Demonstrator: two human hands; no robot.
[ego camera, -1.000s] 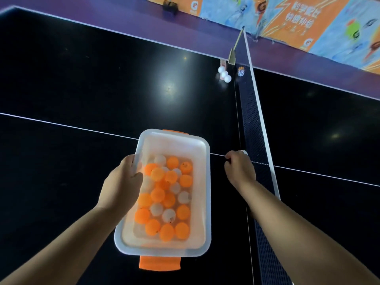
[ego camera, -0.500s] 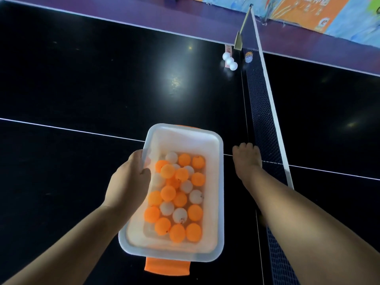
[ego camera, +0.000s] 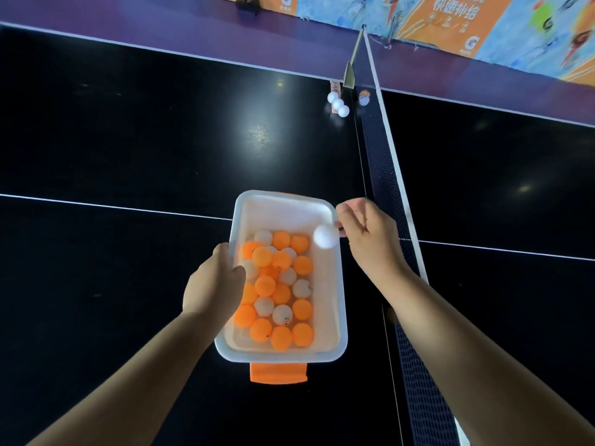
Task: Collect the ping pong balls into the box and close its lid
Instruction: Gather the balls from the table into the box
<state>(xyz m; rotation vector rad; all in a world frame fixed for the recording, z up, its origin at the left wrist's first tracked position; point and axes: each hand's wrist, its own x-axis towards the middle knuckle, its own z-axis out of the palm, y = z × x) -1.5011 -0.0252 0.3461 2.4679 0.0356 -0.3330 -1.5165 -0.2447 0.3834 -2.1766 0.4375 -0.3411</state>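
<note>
Left hand [ego camera: 214, 284] curls its fingers over the left rim of the rounded, translucent plastic box [ego camera: 336, 317] on the glossy black desk [ego camera: 128, 140], with smooth orange and white balls [ego camera: 277, 284] inside. Right hand [ego camera: 370, 236] pinches a matte white ball [ego camera: 326, 237] above the box's far right rim.

White ball [ego camera: 325, 236], perhaps loose, above box [ego camera: 283, 197]
</note>
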